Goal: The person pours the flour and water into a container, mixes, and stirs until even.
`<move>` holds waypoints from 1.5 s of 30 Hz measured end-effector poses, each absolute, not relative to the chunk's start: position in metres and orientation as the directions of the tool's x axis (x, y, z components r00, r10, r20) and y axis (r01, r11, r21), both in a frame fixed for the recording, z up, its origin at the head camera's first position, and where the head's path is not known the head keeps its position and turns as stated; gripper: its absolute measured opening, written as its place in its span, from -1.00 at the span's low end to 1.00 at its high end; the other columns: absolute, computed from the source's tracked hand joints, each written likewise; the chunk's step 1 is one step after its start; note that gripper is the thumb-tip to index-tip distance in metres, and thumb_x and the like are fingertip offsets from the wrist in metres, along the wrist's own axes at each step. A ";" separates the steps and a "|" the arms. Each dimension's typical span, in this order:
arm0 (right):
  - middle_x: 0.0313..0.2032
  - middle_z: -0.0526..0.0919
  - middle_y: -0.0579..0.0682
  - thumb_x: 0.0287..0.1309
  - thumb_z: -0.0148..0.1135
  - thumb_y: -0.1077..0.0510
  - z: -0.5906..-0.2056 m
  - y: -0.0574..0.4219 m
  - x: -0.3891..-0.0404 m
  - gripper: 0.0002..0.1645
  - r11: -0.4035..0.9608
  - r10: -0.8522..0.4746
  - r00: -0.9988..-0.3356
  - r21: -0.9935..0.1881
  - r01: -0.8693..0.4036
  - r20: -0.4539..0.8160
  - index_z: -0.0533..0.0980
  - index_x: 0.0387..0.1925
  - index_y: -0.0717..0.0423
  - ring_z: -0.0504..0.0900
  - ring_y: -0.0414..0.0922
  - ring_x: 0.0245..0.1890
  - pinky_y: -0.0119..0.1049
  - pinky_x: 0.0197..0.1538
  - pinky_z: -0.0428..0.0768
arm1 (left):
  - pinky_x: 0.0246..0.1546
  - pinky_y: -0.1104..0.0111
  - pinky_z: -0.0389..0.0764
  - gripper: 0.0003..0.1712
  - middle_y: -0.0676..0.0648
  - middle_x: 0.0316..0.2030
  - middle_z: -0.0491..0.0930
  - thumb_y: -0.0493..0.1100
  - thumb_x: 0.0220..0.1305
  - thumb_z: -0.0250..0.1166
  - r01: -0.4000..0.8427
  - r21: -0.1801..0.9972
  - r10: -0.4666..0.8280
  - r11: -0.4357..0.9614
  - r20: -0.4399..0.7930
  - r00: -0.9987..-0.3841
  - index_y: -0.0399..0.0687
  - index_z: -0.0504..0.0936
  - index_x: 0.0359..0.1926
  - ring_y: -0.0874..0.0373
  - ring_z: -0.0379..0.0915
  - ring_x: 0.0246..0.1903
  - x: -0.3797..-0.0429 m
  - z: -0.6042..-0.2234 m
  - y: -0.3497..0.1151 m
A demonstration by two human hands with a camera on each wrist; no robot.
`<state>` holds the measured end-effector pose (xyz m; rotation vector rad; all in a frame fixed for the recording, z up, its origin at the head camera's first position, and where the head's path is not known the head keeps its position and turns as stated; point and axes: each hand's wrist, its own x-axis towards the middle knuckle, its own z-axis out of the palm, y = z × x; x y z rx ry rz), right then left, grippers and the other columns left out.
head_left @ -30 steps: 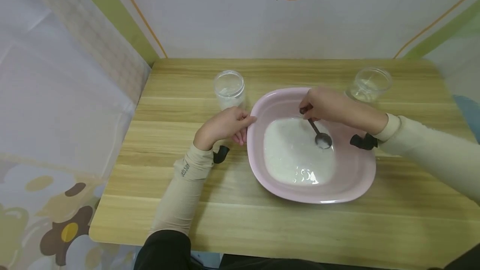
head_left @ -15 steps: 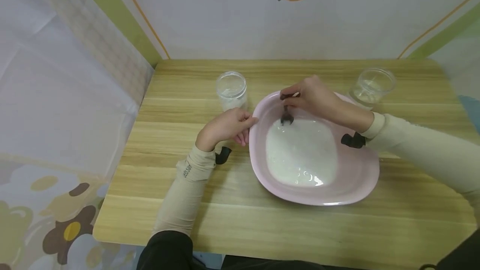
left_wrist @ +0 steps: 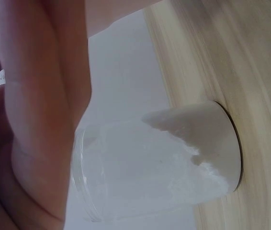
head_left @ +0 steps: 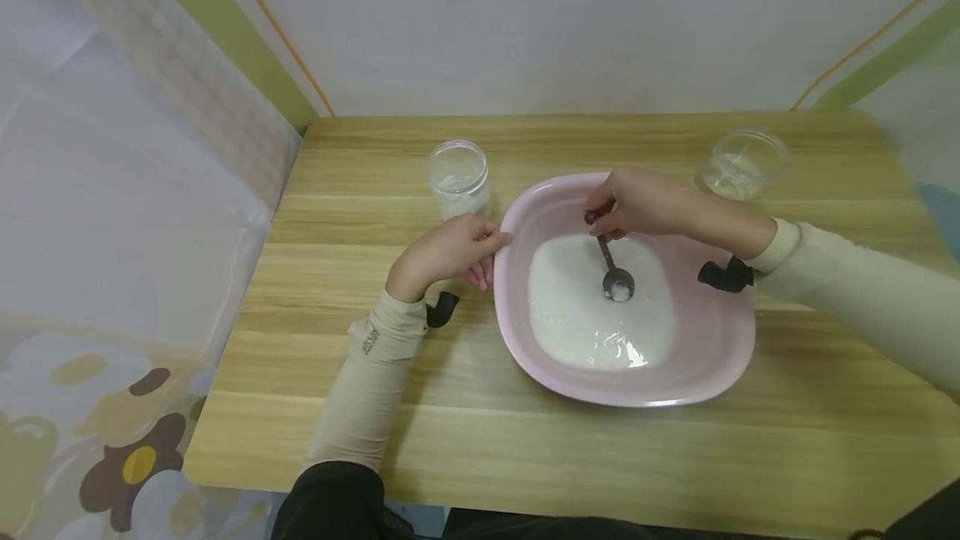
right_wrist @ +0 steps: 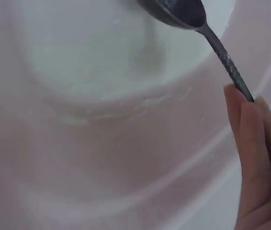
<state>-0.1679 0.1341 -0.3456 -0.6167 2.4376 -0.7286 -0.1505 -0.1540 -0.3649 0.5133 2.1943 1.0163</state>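
Note:
In the head view a pink basin (head_left: 701, 382) holds a pool of milky white liquid (head_left: 570, 307). My right hand (head_left: 648, 202) pinches the handle of a dark metal spoon (head_left: 618, 283) over the basin. The spoon's bowl is above the liquid, with a little white stuff in it; in the right wrist view the fingertips (right_wrist: 250, 120) close on the handle. My left hand (head_left: 450, 252) grips the basin's left rim, its thumb side over the edge. Close behind that hand stands a clear jar (head_left: 459, 173), partly filled with white powder (left_wrist: 207, 148) in the left wrist view.
Behind the basin on the right stands a second clear jar (head_left: 742, 163), its contents hard to make out. Everything rests on a wooden table (head_left: 337, 232), with a printed curtain (head_left: 450, 40) along its back edge.
My right hand with the spoon went left to the basin's upper-left side, then came back right over the middle of the liquid. The left hand and the basin have stayed put.

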 end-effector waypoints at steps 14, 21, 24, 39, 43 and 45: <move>-0.45 0.76 0.04 0.25 0.41 0.33 -0.346 0.147 -0.172 -0.96 0.818 -0.536 -0.815 -0.375 -0.436 -0.220 0.74 -0.28 0.22 0.62 -0.15 -0.46 -0.32 -0.39 0.62 | -0.27 -0.04 0.81 -0.59 -0.03 -0.63 0.60 -0.05 0.66 0.03 0.067 0.780 0.585 0.622 -0.406 -0.701 -0.27 0.66 -0.16 0.15 0.62 -0.61 -0.155 -0.366 -0.155; -0.25 0.85 0.08 0.33 0.34 0.29 -0.344 0.135 -0.170 -0.81 0.809 -0.481 -0.874 -0.414 -0.417 -0.060 0.77 -0.10 0.08 0.74 -0.06 -0.31 -0.28 -0.30 0.63 | -0.26 -0.04 0.81 -0.59 -0.03 -0.62 0.61 -0.05 0.66 0.03 0.074 0.779 0.588 0.623 -0.404 -0.700 -0.26 0.66 -0.17 0.09 0.65 -0.58 -0.154 -0.367 -0.155; -0.19 0.86 0.07 0.32 0.38 0.26 -0.346 0.129 -0.167 -0.79 0.776 -0.480 -0.877 -0.475 -0.415 -0.018 0.78 -0.06 0.05 0.77 -0.10 -0.33 -0.41 -0.42 0.57 | -0.26 -0.05 0.81 -0.60 -0.03 -0.62 0.62 -0.05 0.66 0.03 0.077 0.778 0.588 0.623 -0.401 -0.702 -0.25 0.65 -0.19 0.01 0.67 -0.55 -0.153 -0.367 -0.155; -0.43 0.79 -0.04 0.24 0.44 0.29 -0.347 0.132 -0.155 -0.94 0.739 -0.586 -0.721 -0.608 -0.289 -0.370 0.71 -0.37 0.13 0.77 -0.21 -0.39 -0.43 -0.28 0.75 | -0.26 -0.06 0.81 -0.60 -0.06 -0.60 0.63 -0.05 0.66 0.04 0.077 0.786 0.593 0.613 -0.394 -0.702 -0.25 0.65 -0.19 0.08 0.65 -0.57 -0.151 -0.367 -0.160; -0.55 0.69 -0.10 0.19 0.46 0.31 -0.346 0.139 -0.154 -0.83 0.782 -0.596 -0.735 -0.442 -0.440 -0.323 0.68 -0.48 0.08 0.57 -0.27 -0.50 -0.44 -0.38 0.56 | -0.27 -0.06 0.81 -0.60 -0.05 -0.61 0.62 -0.05 0.65 0.04 0.078 0.784 0.588 0.616 -0.391 -0.708 -0.25 0.65 -0.18 0.07 0.65 -0.57 -0.151 -0.366 -0.162; -0.55 0.69 -0.10 0.21 0.45 0.30 -0.346 0.140 -0.155 -0.85 0.793 -0.589 -0.759 -0.377 -0.478 -0.276 0.69 -0.47 0.08 0.53 -0.23 -0.50 -0.38 -0.39 0.55 | -0.27 -0.06 0.81 -0.60 -0.04 -0.61 0.62 -0.05 0.65 0.04 0.081 0.783 0.587 0.617 -0.389 -0.710 -0.25 0.65 -0.18 0.06 0.66 -0.57 -0.151 -0.366 -0.162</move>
